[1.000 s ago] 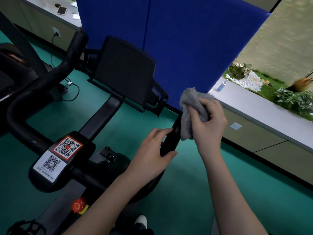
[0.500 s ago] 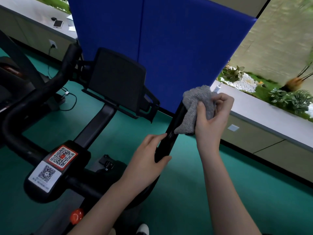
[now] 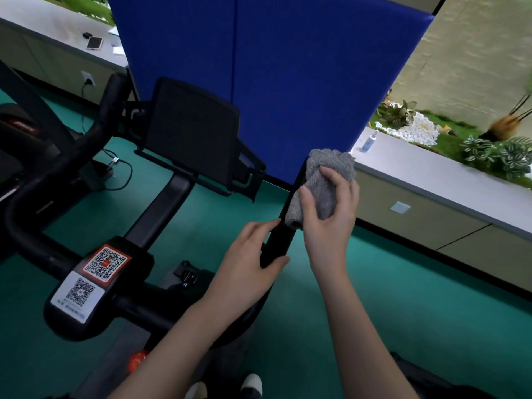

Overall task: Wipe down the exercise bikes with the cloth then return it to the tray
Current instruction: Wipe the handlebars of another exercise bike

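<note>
Stage: mid-wipe | right hand (image 3: 331, 226) clamped on cloth (image 3: 322, 174) against handlebar (image 3: 276, 244) | left hand (image 3: 250, 263) gripping same bar | remaining: rest of bike (image 3: 161, 214), tray return (tray unseen)

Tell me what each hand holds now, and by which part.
The right hand grips the crumpled grey terry cloth around its middle. The left hand grips the black bike handlebar just below the cloth.
</note>
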### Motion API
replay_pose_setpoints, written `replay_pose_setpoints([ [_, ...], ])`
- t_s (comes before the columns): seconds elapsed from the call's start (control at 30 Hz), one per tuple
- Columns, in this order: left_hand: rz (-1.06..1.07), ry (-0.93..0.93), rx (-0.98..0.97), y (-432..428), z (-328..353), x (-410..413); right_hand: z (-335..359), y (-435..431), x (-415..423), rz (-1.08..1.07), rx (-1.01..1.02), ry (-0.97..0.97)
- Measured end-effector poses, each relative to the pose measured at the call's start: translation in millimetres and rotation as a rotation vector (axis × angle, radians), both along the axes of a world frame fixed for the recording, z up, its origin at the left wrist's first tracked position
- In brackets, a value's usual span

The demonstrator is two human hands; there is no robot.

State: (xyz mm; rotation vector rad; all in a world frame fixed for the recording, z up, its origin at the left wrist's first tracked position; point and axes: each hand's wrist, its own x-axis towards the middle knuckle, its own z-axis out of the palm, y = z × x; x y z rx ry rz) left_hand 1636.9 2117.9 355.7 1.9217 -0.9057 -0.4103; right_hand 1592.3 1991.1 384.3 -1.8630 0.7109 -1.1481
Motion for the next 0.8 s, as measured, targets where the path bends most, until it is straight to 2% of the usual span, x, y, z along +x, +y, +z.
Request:
replay_pose_setpoints([
  [0.2,0.008,-0.006,-0.003,-1,-2,-1,-13,6,-11,-0.001,0.017,0.057],
  [0.43,0.009,0.004,0.005,1,-3,-2,-2,-29,-23,-0.151,0.084,-0.042],
  [0.53,0.015,0.002,0.006,1,-3,-1,0,-31,-10,-0.051,0.087,0.019],
  [0.8,-0.001,0.016,0.009,2,0,-2,-36,-8,-20,0.086,0.326,0.065],
])
